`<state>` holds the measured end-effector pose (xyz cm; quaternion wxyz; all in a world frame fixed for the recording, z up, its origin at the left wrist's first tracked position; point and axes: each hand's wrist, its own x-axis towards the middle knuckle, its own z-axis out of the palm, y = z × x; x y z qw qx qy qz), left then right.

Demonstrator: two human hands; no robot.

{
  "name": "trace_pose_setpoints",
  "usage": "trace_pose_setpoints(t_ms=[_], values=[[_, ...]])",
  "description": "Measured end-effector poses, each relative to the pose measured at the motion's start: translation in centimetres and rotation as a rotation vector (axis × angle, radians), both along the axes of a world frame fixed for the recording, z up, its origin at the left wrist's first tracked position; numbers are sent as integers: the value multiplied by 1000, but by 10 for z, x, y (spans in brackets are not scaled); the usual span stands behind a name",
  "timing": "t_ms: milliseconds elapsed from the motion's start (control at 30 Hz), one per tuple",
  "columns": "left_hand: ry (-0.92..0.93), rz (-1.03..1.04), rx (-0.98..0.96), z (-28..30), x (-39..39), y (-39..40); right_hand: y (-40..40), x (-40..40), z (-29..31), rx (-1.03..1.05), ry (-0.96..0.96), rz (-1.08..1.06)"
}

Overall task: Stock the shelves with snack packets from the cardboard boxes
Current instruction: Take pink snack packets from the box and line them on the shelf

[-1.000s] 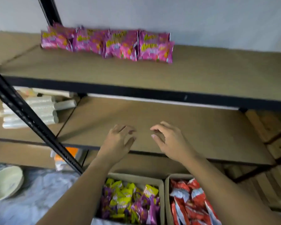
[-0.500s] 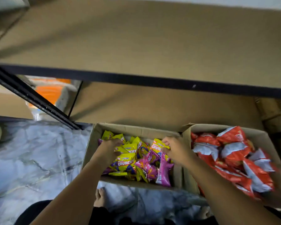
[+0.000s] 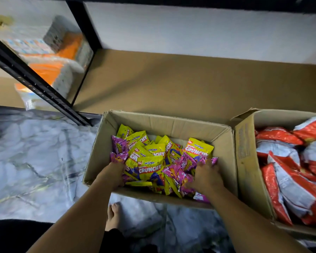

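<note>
So the open brown cardboard box (image 3: 173,125) full of small yellow and purple snack packets (image 3: 150,166) sits on the grey marble-patterned floor (image 3: 35,161), and I'll use it as the landmark. Right behind it is the bare brown bottom shelf board (image 3: 171,83) of the rack, with the white wall (image 3: 190,28) behind that. Just to the right of the box, touching or nearly so, is a second open cardboard box (image 3: 248,161) packed with bigger red and white snack bags (image 3: 285,179). So two boxes total; too many packets piled up to count. Behind and to the left of the box a black metal upright (image 3: 35,77) runs diagonally, and past it there are blurry orange and white wrapped packs (image 3: 58,66) on the neighbouring shelf. A slanted cardboard flap stands up between the two boxes. Near the front edge of the box, on the floor, you can see a bare foot (image 3: 113,214) and some dark clothing.

Both hands are down inside the box. The left hand (image 3: 113,172) is dug in at the left side, fingers buried among the packets next to a purple one, so I can't tell if it's actually gripping anything. The right hand (image 3: 206,175) is at the right side, fingers curled down into purple packets, seemingly grasping them.
</note>
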<state>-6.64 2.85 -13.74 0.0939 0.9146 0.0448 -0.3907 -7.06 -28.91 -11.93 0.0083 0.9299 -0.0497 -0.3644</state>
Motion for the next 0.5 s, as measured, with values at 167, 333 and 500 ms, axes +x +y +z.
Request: trace_pose_setpoints(t_ms=[167, 333, 500], values=[[-18, 26, 29, -27, -4, 2, 11, -12, -20, -118, -157, -28], [-50, -11, 47, -25, -2, -1, 10, -18, -23, -54, -213, -69], [16, -37, 85, -20, 6, -1, 3, -11, -3, 119, -325, -101]])
